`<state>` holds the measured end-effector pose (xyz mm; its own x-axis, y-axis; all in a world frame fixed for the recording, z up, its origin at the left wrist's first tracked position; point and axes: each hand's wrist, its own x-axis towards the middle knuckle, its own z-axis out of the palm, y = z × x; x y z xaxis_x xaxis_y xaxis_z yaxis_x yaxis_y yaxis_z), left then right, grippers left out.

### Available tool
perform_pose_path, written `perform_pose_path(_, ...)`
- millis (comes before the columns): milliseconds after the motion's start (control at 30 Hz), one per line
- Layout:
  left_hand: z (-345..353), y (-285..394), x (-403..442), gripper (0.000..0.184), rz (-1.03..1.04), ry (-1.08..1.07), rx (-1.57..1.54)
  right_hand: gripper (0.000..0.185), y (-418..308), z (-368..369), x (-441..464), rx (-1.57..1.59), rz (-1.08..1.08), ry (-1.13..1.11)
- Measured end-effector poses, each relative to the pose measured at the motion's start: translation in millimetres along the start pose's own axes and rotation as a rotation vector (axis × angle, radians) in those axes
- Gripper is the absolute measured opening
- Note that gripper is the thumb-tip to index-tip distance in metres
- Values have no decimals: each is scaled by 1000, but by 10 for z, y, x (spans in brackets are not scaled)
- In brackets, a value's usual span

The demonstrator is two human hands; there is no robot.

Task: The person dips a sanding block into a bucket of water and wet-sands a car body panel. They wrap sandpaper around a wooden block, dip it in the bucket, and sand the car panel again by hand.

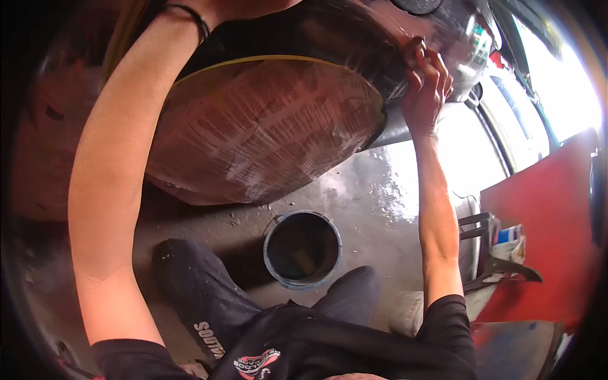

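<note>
A dark, wet-looking car body panel [329,31] curves across the top, around a wheel area covered with printed masking paper [253,120] and edged with yellow tape. My right hand [427,92] is against the panel right of the paper, its fingers curled and pressed together; whatever is under them is hidden. My left hand [253,7] reaches to the panel at the top edge of the view, a black band on its wrist. Its fingers are out of sight. Between my legs a round bucket [271,250] with dark liquid stands on the floor.
The wet grey floor [361,190] has bits of debris near the paper. At the right stand a red panel [538,221], a dark stand or rack [487,247] with small items, and a whitish container [405,310]. Another vehicle [516,114] is in bright light behind.
</note>
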<state>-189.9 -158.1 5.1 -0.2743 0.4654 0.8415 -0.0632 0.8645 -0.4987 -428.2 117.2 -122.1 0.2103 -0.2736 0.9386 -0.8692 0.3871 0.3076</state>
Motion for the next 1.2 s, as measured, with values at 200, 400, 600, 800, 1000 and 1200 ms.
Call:
perform_pose_path(200,-117,24,34,76,441,-602,53,55,-777,-688,-866,170,413,-96)
perform_pose_path(400,354,415,456,76,681,-636,74,66,-2423,-1349,-2001,451,763,-385)
perform_pose_path(600,1672,1149,945,78,734,-572,148,64,-3045,-1360,-2487,521,789,-524)
perform_pose_path(800,1221,758,663,77,744,-548,152,64,-3084,-1256,-2597,507,830,-559)
perform_pose_path(1000,212,398,111,61,609,-500,223,59,-2814,-1360,-2709,481,903,-476)
perform_pose_path(1200,-27,2322,-1710,13,14,-541,-811,51,-2371,-1631,-2783,343,1093,-275)
